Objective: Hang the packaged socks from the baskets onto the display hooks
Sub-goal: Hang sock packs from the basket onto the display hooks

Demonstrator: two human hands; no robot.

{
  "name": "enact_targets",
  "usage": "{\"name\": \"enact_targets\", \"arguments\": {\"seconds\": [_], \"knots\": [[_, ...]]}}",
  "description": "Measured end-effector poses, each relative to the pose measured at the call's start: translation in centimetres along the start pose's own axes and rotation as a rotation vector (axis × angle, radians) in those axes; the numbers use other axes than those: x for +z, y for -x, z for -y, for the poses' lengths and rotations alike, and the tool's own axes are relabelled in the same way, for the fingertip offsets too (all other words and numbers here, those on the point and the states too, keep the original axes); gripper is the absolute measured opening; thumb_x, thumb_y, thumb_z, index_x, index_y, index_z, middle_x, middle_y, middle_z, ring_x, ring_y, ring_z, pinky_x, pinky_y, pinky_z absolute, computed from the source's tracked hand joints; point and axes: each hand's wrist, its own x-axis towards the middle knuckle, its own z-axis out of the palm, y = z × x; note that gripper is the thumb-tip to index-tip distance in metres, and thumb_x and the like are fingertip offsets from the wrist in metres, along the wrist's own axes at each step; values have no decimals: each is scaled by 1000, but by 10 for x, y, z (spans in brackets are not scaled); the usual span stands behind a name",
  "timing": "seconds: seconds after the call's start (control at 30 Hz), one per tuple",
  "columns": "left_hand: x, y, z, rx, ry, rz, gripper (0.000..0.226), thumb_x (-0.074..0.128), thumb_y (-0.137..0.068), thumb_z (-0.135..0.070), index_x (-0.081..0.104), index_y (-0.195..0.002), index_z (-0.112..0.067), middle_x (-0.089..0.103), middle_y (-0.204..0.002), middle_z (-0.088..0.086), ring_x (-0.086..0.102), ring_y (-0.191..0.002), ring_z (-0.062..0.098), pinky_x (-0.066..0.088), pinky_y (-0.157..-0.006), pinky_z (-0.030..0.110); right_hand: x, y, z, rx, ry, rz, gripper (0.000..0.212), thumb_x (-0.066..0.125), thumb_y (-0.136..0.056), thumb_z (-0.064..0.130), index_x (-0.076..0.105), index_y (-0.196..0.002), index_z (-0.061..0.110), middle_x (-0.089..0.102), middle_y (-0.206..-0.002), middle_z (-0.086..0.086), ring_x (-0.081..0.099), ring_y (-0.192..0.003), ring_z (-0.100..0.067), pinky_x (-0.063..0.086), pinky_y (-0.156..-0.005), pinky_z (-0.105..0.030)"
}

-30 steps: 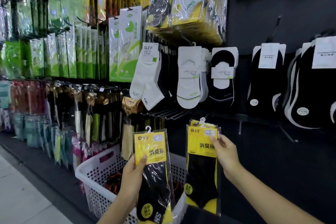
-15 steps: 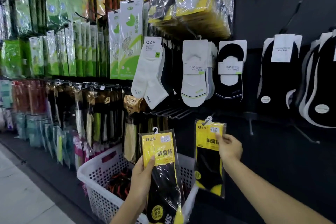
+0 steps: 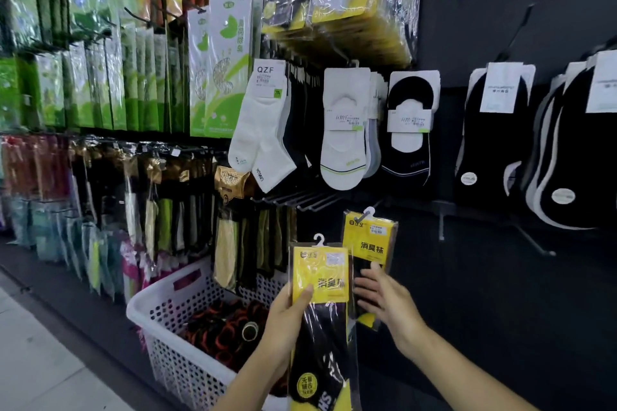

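Observation:
My left hand [image 3: 286, 319] grips a yellow-and-black sock package [image 3: 320, 277] by its left edge, thumb on the yellow card, its white hanger pointing up. A second, matching sock package [image 3: 371, 243] hangs by its hanger from a lower display hook [image 3: 362, 217] on the dark wall. My right hand [image 3: 389, 302] is spread with straight fingers just below and in front of that hung package and holds nothing. Bare metal hooks [image 3: 293, 201] stick out to the left of it.
A white perforated basket [image 3: 160, 289] with black and orange socks stands on the low ledge at the left. Rows of hung socks fill the wall above and to the left. Black no-show socks [image 3: 490, 150] hang at the right. Below them the dark panel is bare.
My right hand carried its package up to the hook, let go and dropped a little lower with fingers spread. The left hand kept its package and rose slightly.

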Motion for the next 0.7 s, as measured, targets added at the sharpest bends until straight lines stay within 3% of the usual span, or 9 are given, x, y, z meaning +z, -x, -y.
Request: {"name": "enact_targets", "arguments": {"seconds": [0.07, 0.13, 0.3, 0.4, 0.47, 0.6, 0.7], "knots": [[10, 1, -2, 11, -4, 44, 20, 53, -95, -22, 65, -111, -23, 73, -105, -7, 67, -97, 3, 49, -73, 11, -2, 13, 4, 22, -2, 163, 32, 48, -93, 45, 65, -105, 20, 75, -101, -2, 70, -96, -15, 54, -79, -27], [19, 2, -4, 23, 0, 71, 20, 56, -93, -19, 66, -110, -19, 74, -104, -4, 68, -97, 8, 51, -73, 12, -5, 19, 6, 10, 14, 220, 28, 51, -94, 37, 65, -112, 21, 74, -105, -1, 70, -99, -16, 54, -87, -34], [37, -3, -10, 62, 48, 45, 18, 59, -91, -12, 65, -108, -15, 74, -101, 0, 70, -90, 6, 54, -73, 16, -12, 20, 12, -154, 15, 24, 17, 61, -90, 17, 67, -106, 16, 76, -96, -1, 72, -89, -13, 56, -73, -23], [45, -7, -13, 25, 87, 44, 28, 60, -91, -17, 56, -118, -21, 72, -104, -2, 69, -98, 12, 54, -90, 32, -19, 14, 18, -215, -13, -93, 11, 62, -90, 14, 68, -99, 15, 76, -91, -1, 72, -84, -12, 56, -67, -20], [50, -11, -14, 13, 84, 62, 37, 60, -91, -18, 50, -127, -21, 70, -110, 0, 66, -103, 15, 51, -94, 35, -20, 7, 21, -236, -7, -123, 8, 63, -90, 14, 69, -94, 17, 76, -92, -3, 72, -84, -14, 56, -71, -25], [55, -20, -11, 7, 78, 46, 45, 58, -93, -17, 44, -135, -18, 65, -120, 1, 63, -104, 10, 51, -88, 25, -13, -11, 23, -286, 31, -118, 9, 63, -89, 14, 69, -94, 18, 75, -93, -2, 72, -88, -17, 56, -81, -34], [53, -31, -4, 27, 23, 18, 53, 58, -92, -20, 38, -142, -17, 61, -128, 2, 58, -115, 15, 44, -103, 36, -8, -28, 20, -285, 71, -133, 8, 64, -89, 15, 68, -93, 21, 75, -95, -3, 71, -89, -15, 56, -83, -33]]}}
